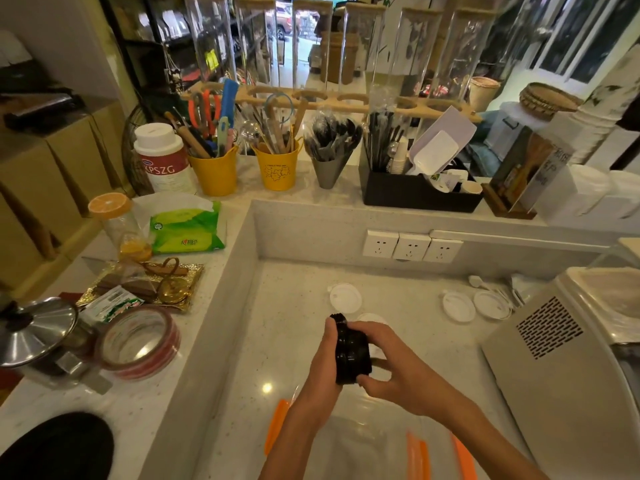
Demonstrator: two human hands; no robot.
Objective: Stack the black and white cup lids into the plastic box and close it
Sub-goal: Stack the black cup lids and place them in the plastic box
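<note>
Both my hands grip a stack of black cup lids [351, 355], held on its side above the lower counter. My left hand [323, 367] wraps its left end and my right hand [393, 370] holds its right end and underside. Below my forearms sits the clear plastic box [363, 441] with orange clips [276, 424], partly hidden. White lids lie on the counter: one [345, 297] just beyond my hands, another [372, 318] peeking behind them, and two [459, 307] [491, 304] to the right.
A grey machine [554, 358] stands at the right. The counter wall [235, 306] rises on the left, with tape rolls [138, 341], a pot lid [34, 329] and a gold tray [145, 282] above it. Wall sockets [410, 245] and utensil holders [278, 164] line the back.
</note>
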